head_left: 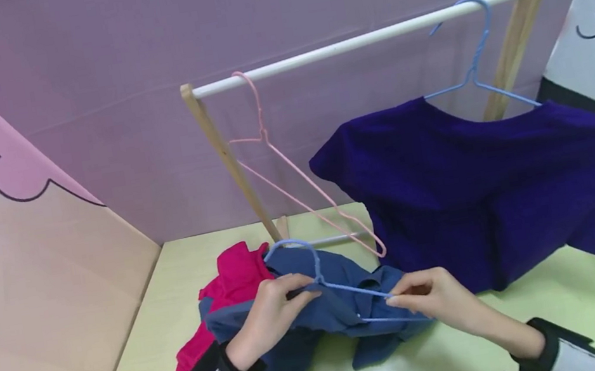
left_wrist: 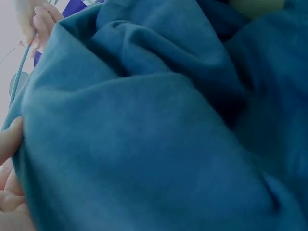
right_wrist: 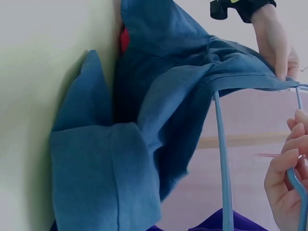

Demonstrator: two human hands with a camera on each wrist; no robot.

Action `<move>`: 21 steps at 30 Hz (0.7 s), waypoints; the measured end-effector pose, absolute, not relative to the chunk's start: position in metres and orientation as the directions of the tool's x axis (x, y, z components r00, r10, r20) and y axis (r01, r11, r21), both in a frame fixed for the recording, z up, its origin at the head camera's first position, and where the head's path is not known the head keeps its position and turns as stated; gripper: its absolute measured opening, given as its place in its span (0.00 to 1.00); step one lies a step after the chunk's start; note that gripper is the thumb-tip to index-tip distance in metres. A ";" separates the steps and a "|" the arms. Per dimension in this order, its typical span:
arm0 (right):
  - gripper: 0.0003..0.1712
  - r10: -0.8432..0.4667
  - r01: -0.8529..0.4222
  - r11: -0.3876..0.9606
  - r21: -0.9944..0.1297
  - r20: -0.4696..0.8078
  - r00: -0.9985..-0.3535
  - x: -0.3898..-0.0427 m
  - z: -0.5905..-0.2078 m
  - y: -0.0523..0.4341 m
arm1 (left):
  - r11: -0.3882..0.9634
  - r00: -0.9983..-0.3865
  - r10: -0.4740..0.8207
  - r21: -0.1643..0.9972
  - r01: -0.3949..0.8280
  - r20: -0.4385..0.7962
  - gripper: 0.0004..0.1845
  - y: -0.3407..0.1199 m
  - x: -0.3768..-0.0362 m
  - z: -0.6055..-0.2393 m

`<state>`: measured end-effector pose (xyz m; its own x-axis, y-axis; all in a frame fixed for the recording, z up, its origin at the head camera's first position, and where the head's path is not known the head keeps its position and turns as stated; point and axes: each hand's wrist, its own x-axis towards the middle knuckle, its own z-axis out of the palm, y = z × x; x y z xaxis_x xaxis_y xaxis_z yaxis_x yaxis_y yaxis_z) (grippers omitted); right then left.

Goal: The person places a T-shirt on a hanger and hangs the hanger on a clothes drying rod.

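Between both hands, blue hanger (head_left: 342, 288) over blue shirt (head_left: 317, 317) (left hand (head_left: 276, 310) and right hand (head_left: 430, 297) each pinching wire).

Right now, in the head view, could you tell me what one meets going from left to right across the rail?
Left wooden post → pink hanger, empty → blue hanger carrying the purple shirt → right wooden post.
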<state>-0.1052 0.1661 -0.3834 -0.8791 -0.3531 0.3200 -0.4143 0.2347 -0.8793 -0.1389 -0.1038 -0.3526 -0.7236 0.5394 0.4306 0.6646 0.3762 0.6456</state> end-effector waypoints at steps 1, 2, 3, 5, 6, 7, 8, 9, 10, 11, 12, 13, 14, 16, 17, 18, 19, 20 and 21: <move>0.02 -0.349 -0.409 0.236 -0.882 0.315 -0.882 -0.104 -0.384 0.166 | 0.378 -0.725 0.538 0.646 0.663 0.430 0.06 -0.104 -0.138 -0.352; 0.02 -0.346 -0.399 0.239 -0.885 0.306 -0.887 -0.104 -0.385 0.167 | 0.375 -0.727 0.537 0.652 0.659 0.427 0.06 -0.104 -0.138 -0.352; 0.02 -0.348 -0.386 0.240 -0.891 0.293 -0.891 -0.103 -0.385 0.168 | 0.372 -0.732 0.538 0.661 0.652 0.419 0.06 -0.104 -0.137 -0.352; 0.02 -0.359 -0.362 0.242 -0.900 0.264 -0.895 -0.103 -0.385 0.170 | 0.355 -0.734 0.545 0.681 0.640 0.405 0.07 -0.103 -0.136 -0.351; 0.02 -0.369 -0.349 0.244 -0.905 0.246 -0.896 -0.104 -0.385 0.172 | 0.349 -0.734 0.549 0.688 0.636 0.400 0.07 -0.103 -0.135 -0.350; 0.02 -0.385 -0.340 0.248 -0.907 0.230 -0.894 -0.104 -0.384 0.174 | 0.343 -0.732 0.553 0.693 0.634 0.397 0.08 -0.103 -0.134 -0.349; 0.02 -0.405 -0.331 0.248 -0.910 0.213 -0.889 -0.105 -0.383 0.176 | 0.337 -0.730 0.558 0.696 0.634 0.395 0.08 -0.103 -0.133 -0.349; 0.02 -0.432 -0.328 0.246 -0.912 0.200 -0.880 -0.107 -0.382 0.179 | 0.334 -0.726 0.562 0.695 0.637 0.395 0.09 -0.103 -0.133 -0.348; 0.03 -0.458 -0.326 0.237 -0.915 0.191 -0.868 -0.109 -0.380 0.182 | 0.331 -0.722 0.567 0.692 0.641 0.397 0.09 -0.104 -0.132 -0.347; 0.04 -0.481 -0.321 0.226 -0.920 0.182 -0.857 -0.112 -0.378 0.187 | 0.330 -0.717 0.572 0.688 0.646 0.399 0.09 -0.105 -0.132 -0.345; 0.05 -0.499 -0.327 0.219 -0.919 0.182 -0.847 -0.115 -0.376 0.191 | 0.328 -0.714 0.576 0.687 0.649 0.399 0.10 -0.106 -0.131 -0.344; 0.06 -0.514 -0.334 0.210 -0.919 0.187 -0.837 -0.119 -0.375 0.196 | 0.324 -0.711 0.580 0.688 0.649 0.398 0.10 -0.107 -0.131 -0.343; 0.07 -0.520 -0.335 0.202 -0.920 0.189 -0.833 -0.123 -0.373 0.202 | 0.319 -0.709 0.585 0.693 0.646 0.393 0.10 -0.108 -0.131 -0.342; 0.08 -0.519 -0.346 0.199 -0.917 0.201 -0.831 -0.132 -0.373 0.212 | 0.306 -0.705 0.597 0.703 0.642 0.383 0.10 -0.110 -0.130 -0.339; 0.08 -0.514 -0.351 0.210 -0.912 0.202 -0.834 -0.137 -0.373 0.216 | 0.301 -0.701 0.604 0.706 0.641 0.380 0.10 -0.111 -0.130 -0.338; 0.08 -0.513 -0.357 0.226 -0.906 0.201 -0.834 -0.142 -0.374 0.219 | 0.294 -0.697 0.611 0.710 0.640 0.375 0.10 -0.112 -0.131 -0.337; 0.08 -0.519 -0.352 0.237 -0.905 0.188 -0.834 -0.146 -0.376 0.221 | 0.288 -0.692 0.618 0.712 0.640 0.372 0.10 -0.112 -0.131 -0.336; 0.08 -0.528 -0.347 0.253 -0.903 0.172 -0.831 -0.151 -0.378 0.222 | 0.282 -0.686 0.625 0.712 0.643 0.372 0.10 -0.112 -0.131 -0.335; 0.09 -0.550 -0.352 0.260 -0.899 0.162 -0.820 -0.155 -0.381 0.222 | 0.278 -0.679 0.631 0.708 0.649 0.374 0.10 -0.111 -0.132 -0.334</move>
